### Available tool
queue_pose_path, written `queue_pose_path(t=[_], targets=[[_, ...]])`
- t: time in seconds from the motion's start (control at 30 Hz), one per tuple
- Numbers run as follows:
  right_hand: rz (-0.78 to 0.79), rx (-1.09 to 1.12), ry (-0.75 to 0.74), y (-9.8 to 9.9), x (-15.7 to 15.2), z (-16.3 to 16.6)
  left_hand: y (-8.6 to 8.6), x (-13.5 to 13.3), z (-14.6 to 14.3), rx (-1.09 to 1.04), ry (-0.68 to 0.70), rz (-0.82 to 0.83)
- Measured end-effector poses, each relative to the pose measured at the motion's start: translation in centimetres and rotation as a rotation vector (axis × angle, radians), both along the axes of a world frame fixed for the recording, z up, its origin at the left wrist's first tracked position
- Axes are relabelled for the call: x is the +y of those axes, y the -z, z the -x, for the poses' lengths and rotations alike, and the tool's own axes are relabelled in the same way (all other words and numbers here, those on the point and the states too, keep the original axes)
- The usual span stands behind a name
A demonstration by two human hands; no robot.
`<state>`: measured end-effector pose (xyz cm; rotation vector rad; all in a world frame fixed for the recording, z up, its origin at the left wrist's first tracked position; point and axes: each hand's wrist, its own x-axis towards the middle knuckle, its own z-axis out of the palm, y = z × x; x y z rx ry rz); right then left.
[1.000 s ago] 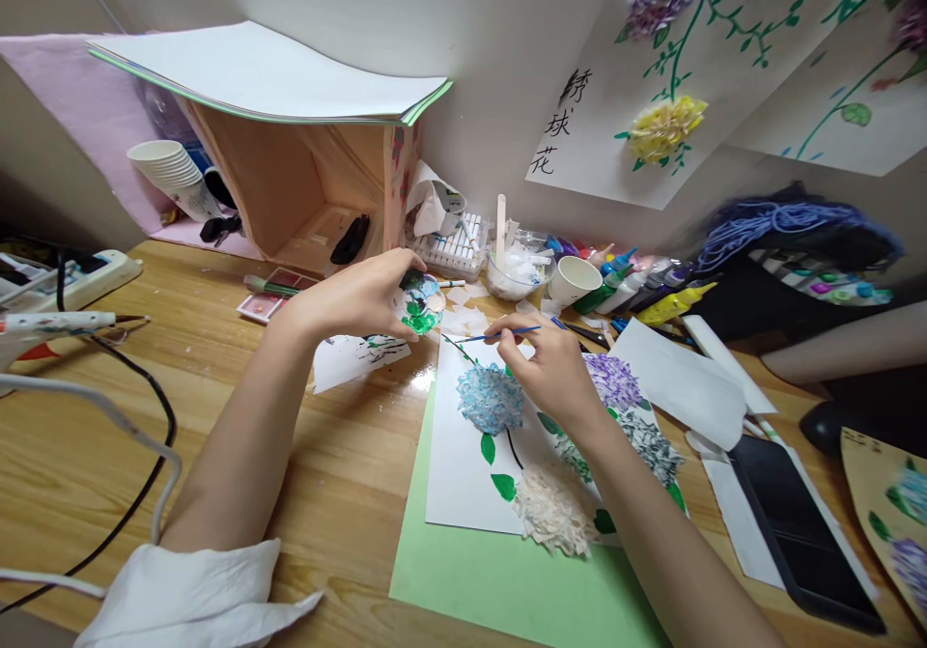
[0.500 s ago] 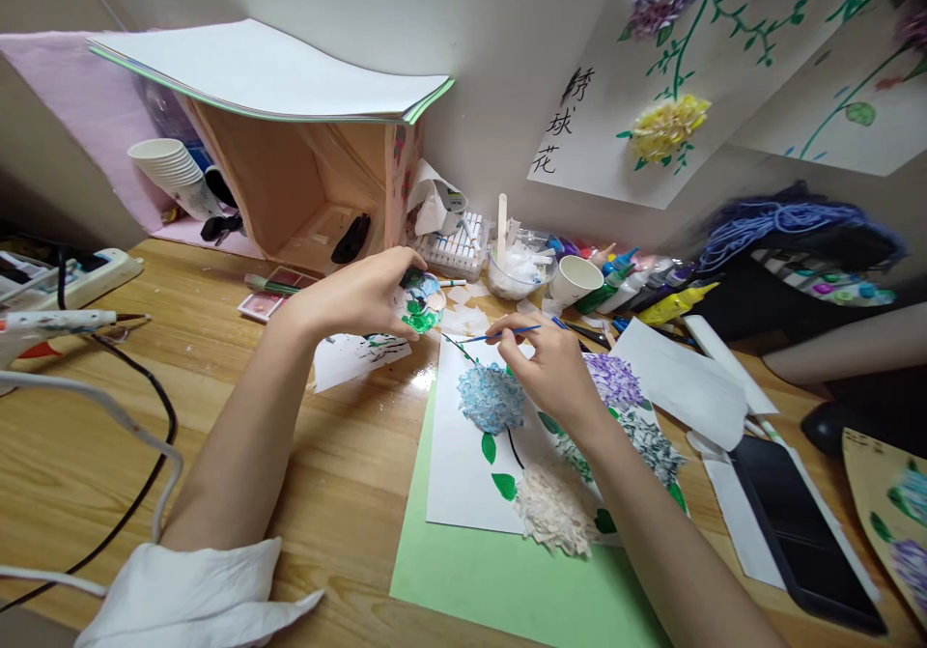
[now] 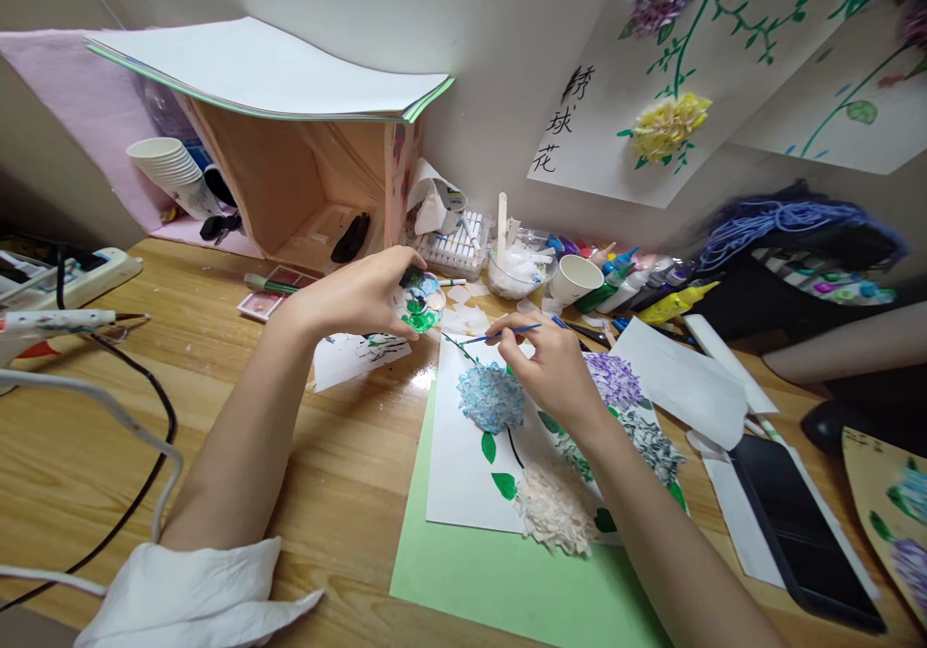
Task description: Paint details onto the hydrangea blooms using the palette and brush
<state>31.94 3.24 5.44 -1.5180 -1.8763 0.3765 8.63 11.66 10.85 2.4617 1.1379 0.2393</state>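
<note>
My left hand (image 3: 366, 293) is closed round a small round paint palette (image 3: 422, 304) with green, blue and pale paint, held just beyond the picture's upper left corner. Between the fingers of my right hand (image 3: 547, 363) is a thin blue paintbrush (image 3: 499, 334), its tip at a dark painted stem near the top of the white sheet (image 3: 463, 479). That sheet bears raised paper flowers: a light blue one (image 3: 491, 397), a cream one (image 3: 556, 508), a purple one (image 3: 614, 380) and greenish-grey ones. Painted green leaves (image 3: 505, 486) lie around them. My right hand and forearm hide part of the sheet.
Green paper (image 3: 463, 580) lies under the sheet. Behind stand a paper cup (image 3: 575, 279), a tub of scraps (image 3: 516, 276) and paint bottles (image 3: 615, 286). A black phone (image 3: 803, 532) is at right. At left are a glue gun (image 3: 58, 322), cables and an open box (image 3: 290, 175).
Almost nothing differs. Both hands keep their places, with the brush tip still by the stem at the sheet's top left.
</note>
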Motion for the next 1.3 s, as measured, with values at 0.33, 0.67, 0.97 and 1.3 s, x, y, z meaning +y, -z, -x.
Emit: queue_pose_path(t=[0.33,0.67,0.97,1.3], targets=[[0.005,-0.012,0.007,0.0,0.0,0.0,0.0,0.1,-0.1,0.005,0.0,0.001],[0.01,0.002,0.004,-0.1,0.0,0.1,-0.1,0.0,0.0,0.01,-0.01,0.01],[-0.403,0.47,0.176,-5.1,-2.5,-2.2,0.0,0.1,-0.4,-0.087,-0.007,-0.034],[-0.541,0.67,0.329,-8.1,-6.3,-9.6,-0.5,-2.1,-2.6,-0.324,-0.214,-0.227]])
